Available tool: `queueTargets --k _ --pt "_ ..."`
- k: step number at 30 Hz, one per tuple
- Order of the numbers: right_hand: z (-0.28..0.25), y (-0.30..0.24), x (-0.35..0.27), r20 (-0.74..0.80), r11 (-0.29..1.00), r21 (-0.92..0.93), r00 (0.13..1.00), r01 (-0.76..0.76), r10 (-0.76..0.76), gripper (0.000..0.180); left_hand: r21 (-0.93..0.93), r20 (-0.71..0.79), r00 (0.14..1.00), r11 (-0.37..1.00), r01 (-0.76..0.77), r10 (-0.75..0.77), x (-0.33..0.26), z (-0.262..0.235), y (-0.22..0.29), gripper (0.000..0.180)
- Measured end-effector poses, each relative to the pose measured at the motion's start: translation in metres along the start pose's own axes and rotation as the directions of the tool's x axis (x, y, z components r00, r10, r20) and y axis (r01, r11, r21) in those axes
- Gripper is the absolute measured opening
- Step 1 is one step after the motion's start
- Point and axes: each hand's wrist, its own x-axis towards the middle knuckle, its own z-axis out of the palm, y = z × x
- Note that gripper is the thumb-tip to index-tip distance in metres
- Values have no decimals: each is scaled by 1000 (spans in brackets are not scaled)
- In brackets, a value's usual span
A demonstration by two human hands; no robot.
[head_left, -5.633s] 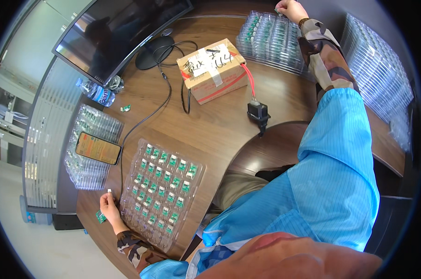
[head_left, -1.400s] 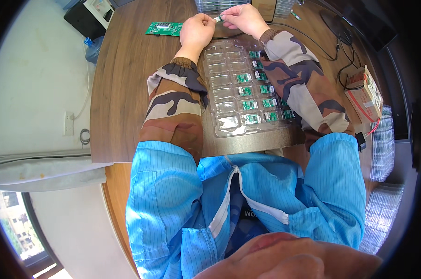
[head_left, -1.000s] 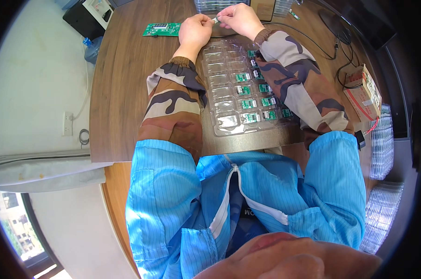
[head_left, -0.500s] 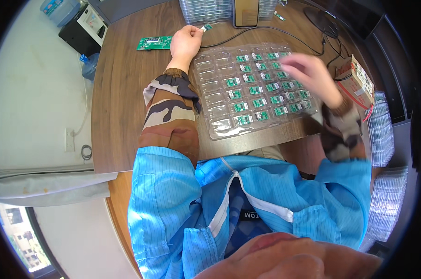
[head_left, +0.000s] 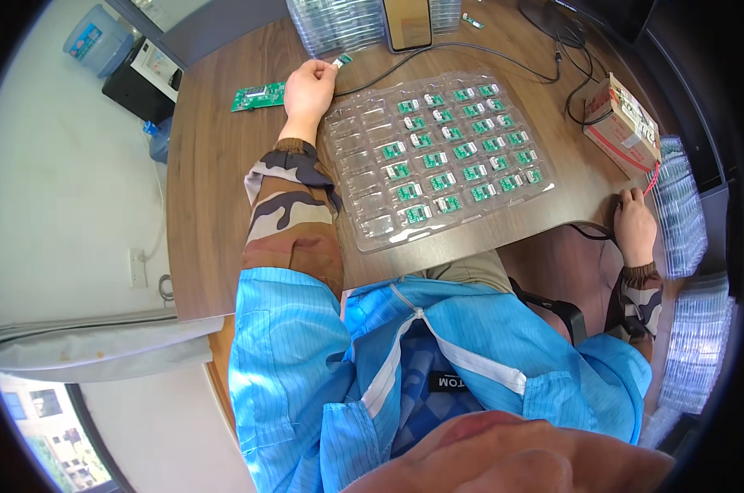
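Note:
My left hand pinches a small green circuit board with a white connector at its fingertips, above the back left of the desk. Beside that hand, partly covered by it, lies a larger green circuit board with a small display. Near my left forearm a clear plastic tray holds several small green boards in its middle and right pockets; the left pockets show bare plastic. My right hand is at the desk's right edge, fingers curled beside a dark object mostly hidden under them.
A cardboard box with red wires stands at the right, next to stacked clear trays. More stacked trays and a phone stand at the back. A black cable crosses the desk behind the tray.
My right hand has left the tray's right side and moved right and nearer to me, to the desk edge. The left hand keeps its small board; the whole view has shifted slightly.

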Motion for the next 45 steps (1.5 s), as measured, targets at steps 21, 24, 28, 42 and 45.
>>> queueTargets --k 21,24,28,42,45 --pt "16 4 16 -9 966 -221 990 137 -142 6 -31 -8 1000 999 -18 18 0 0 -1 20" --pt "23 8 15 4 943 -295 987 153 -159 6 -34 -10 999 999 -39 39 -2 2 -3 19" --pt "12 5 13 28 960 -224 986 166 -164 6 -41 -3 1000 999 -14 14 -6 1 -1 19" --pt "23 9 14 69 988 -122 994 94 -86 19 -116 -8 1000 993 -9 8 5 3 -9 20" --pt "32 17 10 49 992 -66 993 108 -104 21 -126 -6 1000 992 -28 27 1 2 -7 20"
